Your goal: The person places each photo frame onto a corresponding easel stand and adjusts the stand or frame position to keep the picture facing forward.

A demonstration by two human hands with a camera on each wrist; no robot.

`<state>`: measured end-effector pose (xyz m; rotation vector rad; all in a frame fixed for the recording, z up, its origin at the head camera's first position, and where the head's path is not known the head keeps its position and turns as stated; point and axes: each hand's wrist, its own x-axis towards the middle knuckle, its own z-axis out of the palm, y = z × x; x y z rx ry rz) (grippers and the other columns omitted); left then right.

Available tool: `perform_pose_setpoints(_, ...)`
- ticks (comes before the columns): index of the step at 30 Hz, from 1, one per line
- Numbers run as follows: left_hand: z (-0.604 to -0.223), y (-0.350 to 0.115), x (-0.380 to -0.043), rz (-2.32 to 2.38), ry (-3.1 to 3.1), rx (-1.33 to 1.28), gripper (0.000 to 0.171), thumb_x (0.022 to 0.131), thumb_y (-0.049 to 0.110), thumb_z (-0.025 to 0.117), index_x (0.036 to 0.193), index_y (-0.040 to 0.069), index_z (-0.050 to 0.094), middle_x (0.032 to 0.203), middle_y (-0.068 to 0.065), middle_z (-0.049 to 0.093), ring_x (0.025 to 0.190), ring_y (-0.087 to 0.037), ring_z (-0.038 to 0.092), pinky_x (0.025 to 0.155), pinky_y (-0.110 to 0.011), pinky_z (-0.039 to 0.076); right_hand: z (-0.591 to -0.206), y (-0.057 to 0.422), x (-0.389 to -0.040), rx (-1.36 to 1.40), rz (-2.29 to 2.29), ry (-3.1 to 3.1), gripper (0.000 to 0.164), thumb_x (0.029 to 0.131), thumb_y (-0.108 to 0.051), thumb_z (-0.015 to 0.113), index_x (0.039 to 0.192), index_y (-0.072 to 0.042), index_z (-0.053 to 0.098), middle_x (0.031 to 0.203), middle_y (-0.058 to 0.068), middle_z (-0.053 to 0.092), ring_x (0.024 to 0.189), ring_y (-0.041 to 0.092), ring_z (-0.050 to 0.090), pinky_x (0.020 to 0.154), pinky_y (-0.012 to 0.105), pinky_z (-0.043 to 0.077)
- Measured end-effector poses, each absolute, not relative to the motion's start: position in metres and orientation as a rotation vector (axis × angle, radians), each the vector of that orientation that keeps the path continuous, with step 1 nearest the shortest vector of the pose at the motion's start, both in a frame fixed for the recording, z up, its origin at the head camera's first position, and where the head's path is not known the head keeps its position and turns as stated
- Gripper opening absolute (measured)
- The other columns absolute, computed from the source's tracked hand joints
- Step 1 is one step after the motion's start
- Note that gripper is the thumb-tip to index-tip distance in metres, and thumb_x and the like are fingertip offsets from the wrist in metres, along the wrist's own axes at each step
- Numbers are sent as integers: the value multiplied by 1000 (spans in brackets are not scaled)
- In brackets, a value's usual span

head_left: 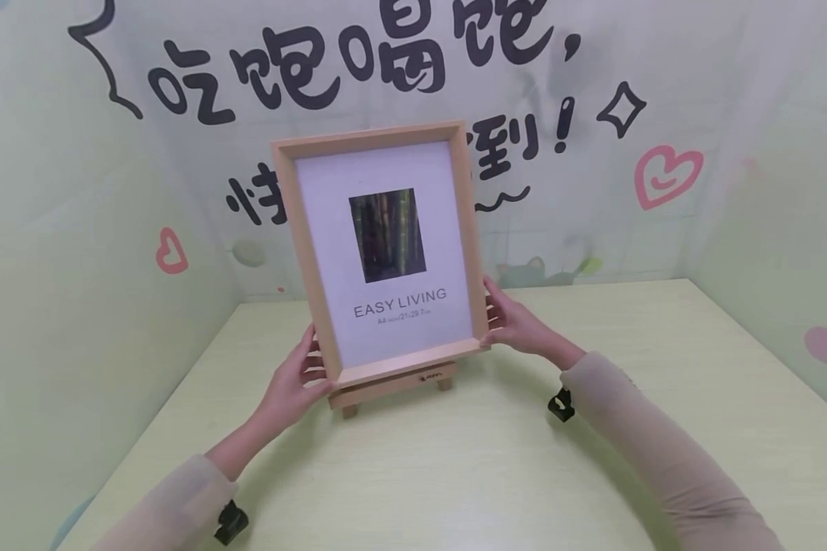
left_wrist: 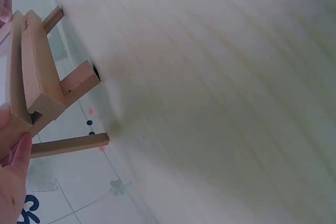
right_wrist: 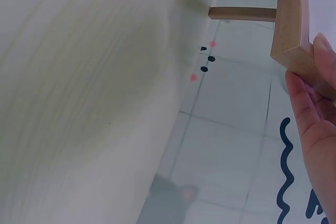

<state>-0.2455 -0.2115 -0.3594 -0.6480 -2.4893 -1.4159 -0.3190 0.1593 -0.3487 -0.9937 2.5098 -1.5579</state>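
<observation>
A light wooden picture frame (head_left: 467,229) with a white insert reading "EASY LIVING" and a dark bamboo picture leans slightly back in the head view. Under its lower edge is the ledge of a small wooden easel (head_left: 393,388), whose legs stand on the table. My left hand (head_left: 292,383) grips the frame's lower left corner, thumb at the front and fingers at the side. At the lower right corner my right hand (head_left: 520,321) holds the frame likewise. In the right wrist view the thumb (right_wrist: 324,59) lies on the frame's front.
The pale wood-grain table (head_left: 496,467) spreads out around the easel. Behind it rises a wall (head_left: 593,222) with large black writing and pink hearts. Side walls close in at left and right. A black strap (head_left: 231,523) hangs under the left sleeve, another (head_left: 561,405) under the right.
</observation>
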Motion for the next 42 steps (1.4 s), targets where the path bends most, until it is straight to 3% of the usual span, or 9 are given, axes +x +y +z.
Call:
perform_pose_setpoints(9, -369, -224, -243, -1396, -2443, -696, 93, 71, -18, 65, 146, 1, 13, 116, -25, 48, 91, -6, 55, 79, -15, 52, -353, 148, -317, -994, -1538, 2512, 105, 74, 7, 68, 147, -7, -5, 124, 30, 46, 99, 37, 57, 87, 40, 52)
perform_pose_setpoints(12, -370, -227, -242, -1391, -2423, -721, 93, 71, -18, 65, 146, 1, 13, 116, -25, 48, 92, -3, 54, 80, -15, 51, -354, 145, -316, -983, -1549, 2507, 105, 73, 8, 69, 147, -9, -5, 124, 30, 46, 99, 37, 57, 87, 39, 52)
perform_pose_setpoints(25, -375, -231, -229, -1394, -2407, -727, 94, 71, -14, 67, 146, 1, 12, 113, -26, 48, 92, -1, 54, 80, -15, 52, -357, 140, -309, -1023, -1533, 2470, 103, 75, 6, 68, 146, -5, -6, 128, 33, 43, 100, 38, 57, 87, 39, 52)
perform_pose_setpoints(33, -374, -234, -224, -1410, -2425, -702, 95, 71, -15, 67, 146, 2, 11, 112, -25, 48, 91, -11, 57, 78, -17, 53, -358, 136, -308, -1020, -1518, 2467, 103, 76, 6, 67, 146, -6, -6, 128, 32, 43, 101, 38, 57, 88, 40, 51)
perform_pose_setpoints(39, -374, -235, -222, -1423, -2418, -711, 96, 71, -15, 68, 146, 2, 11, 112, -26, 48, 92, -7, 56, 78, -16, 52, -358, 135, -307, -1015, -1511, 2464, 103, 76, 6, 67, 146, -6, -6, 128, 32, 43, 102, 38, 57, 88, 40, 51)
perform_pose_setpoints(42, -373, -235, -222, -1411, -2434, -712, 96, 71, -14, 67, 146, 3, 11, 113, -25, 48, 93, -14, 57, 79, -17, 53, -358, 136, -306, -1006, -1514, 2457, 102, 76, 6, 67, 146, -6, -6, 129, 32, 42, 103, 39, 56, 89, 41, 51)
